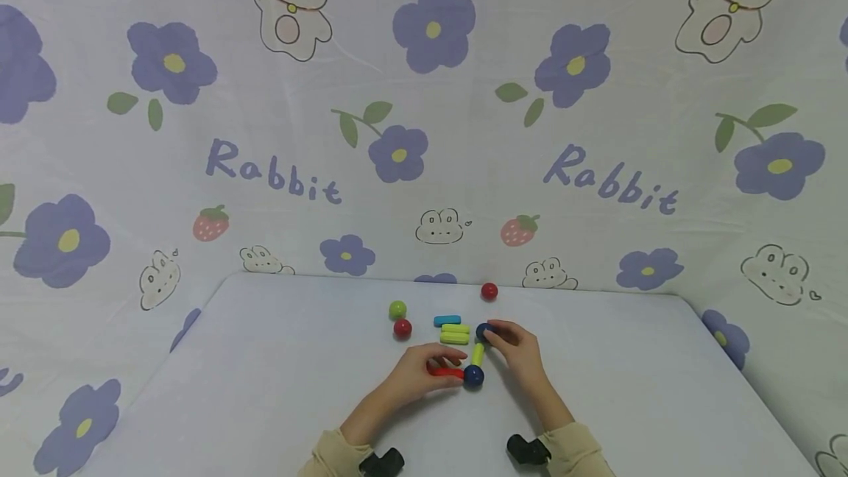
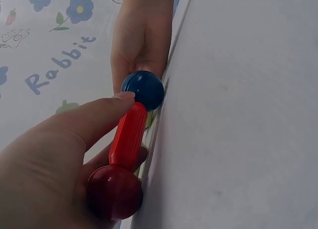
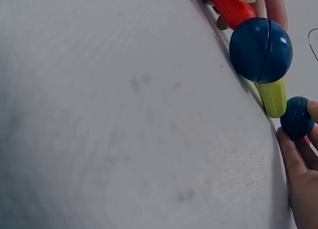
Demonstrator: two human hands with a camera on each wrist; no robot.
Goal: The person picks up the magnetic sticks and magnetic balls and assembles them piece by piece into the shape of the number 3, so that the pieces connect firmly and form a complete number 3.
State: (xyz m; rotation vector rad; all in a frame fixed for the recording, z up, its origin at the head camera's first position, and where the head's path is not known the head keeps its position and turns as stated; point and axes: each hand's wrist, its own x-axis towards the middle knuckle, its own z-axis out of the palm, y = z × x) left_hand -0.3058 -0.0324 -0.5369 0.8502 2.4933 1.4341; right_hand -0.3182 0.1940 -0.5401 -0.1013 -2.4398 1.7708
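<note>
My left hand [image 1: 420,372] grips a red rod [image 1: 447,372] between thumb and fingers. A dark blue ball [image 1: 473,377] sits on one end of this rod. In the left wrist view a dark red ball [image 2: 114,191] is on the other end; the hand hides it in the head view. From the near blue ball a yellow-green rod [image 3: 272,97] leads away toward a second dark blue ball [image 3: 297,118]. My right hand [image 1: 521,352] pinches that second ball between thumb and fingers. Whether the rod is seated in it, I cannot tell.
Two loose yellow-green rods [image 1: 455,334] lie beside a blue rod [image 1: 447,320] behind my left hand. Farther left are a green ball [image 1: 397,310] and a red ball [image 1: 402,328]. Another red ball [image 1: 489,291] rests near the back edge of the white table [image 1: 265,366].
</note>
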